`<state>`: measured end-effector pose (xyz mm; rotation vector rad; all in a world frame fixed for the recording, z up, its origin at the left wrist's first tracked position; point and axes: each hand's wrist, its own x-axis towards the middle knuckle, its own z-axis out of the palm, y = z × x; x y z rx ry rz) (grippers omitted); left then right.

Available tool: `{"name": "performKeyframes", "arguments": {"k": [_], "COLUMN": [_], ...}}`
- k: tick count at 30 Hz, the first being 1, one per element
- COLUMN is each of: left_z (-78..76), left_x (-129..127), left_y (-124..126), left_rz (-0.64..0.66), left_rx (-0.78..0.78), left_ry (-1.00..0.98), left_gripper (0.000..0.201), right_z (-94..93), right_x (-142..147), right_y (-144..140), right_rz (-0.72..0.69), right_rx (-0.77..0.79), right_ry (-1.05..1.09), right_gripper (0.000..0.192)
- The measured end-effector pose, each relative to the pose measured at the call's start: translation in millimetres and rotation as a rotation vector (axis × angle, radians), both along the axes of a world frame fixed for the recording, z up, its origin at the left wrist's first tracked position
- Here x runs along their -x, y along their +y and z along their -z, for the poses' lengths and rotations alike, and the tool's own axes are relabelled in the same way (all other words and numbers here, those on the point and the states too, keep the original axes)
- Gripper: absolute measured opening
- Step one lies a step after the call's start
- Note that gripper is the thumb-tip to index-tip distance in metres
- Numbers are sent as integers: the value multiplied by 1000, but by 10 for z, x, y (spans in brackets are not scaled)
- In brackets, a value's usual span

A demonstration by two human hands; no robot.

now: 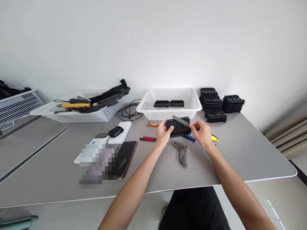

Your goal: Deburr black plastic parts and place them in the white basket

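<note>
On the grey desk (pixel 240 153), just in front of the white basket (pixel 171 103), we hold a black plastic part (pixel 179 127) slightly raised. Our left hand (pixel 164 132) is curled around its left end, thumb on top. Our right hand (pixel 202 132) pinches a thin grey blade (pixel 181 120) laid slantwise across the top edge. To do this well, we judge the blade should stay flat and low, stroking away from the left fingers. Both forearms reach forward, wrists bent inward.
</note>
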<state>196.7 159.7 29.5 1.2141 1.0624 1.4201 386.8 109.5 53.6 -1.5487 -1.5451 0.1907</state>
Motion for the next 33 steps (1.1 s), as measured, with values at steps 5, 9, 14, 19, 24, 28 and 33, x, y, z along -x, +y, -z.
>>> {"name": "performKeyframes", "arguments": {"k": [5, 9, 14, 19, 24, 28, 33], "left_z": [16, 15, 24, 28, 26, 35, 17], "left_x": [-14, -6, -32, -48, -17, -2, -11], "left_y": [-5, -4, -15, -29, -17, 2, -6], "left_rz": [10, 0, 18, 25, 8, -14, -8], "left_rx": [-33, -9, -19, -48, -11, -4, -8], "left_ry": [14, -4, 17, 32, 6, -5, 5], "left_gripper": [47, 50, 46, 40, 49, 51, 50], "right_z": [29, 9, 4, 21, -7, -14, -24], "right_x": [142, 17, 51, 159, -59, -218, -225], "right_y": [-12, 11, -2, -6, 30, 62, 73], "right_rz": [-53, 14, 5, -43, 19, 96, 110], "right_rx": [46, 38, 26, 26, 21, 37, 23], "right_ry": [-41, -23, -41, -75, -13, 81, 236], "right_gripper": [28, 30, 27, 26, 31, 32, 35]}}
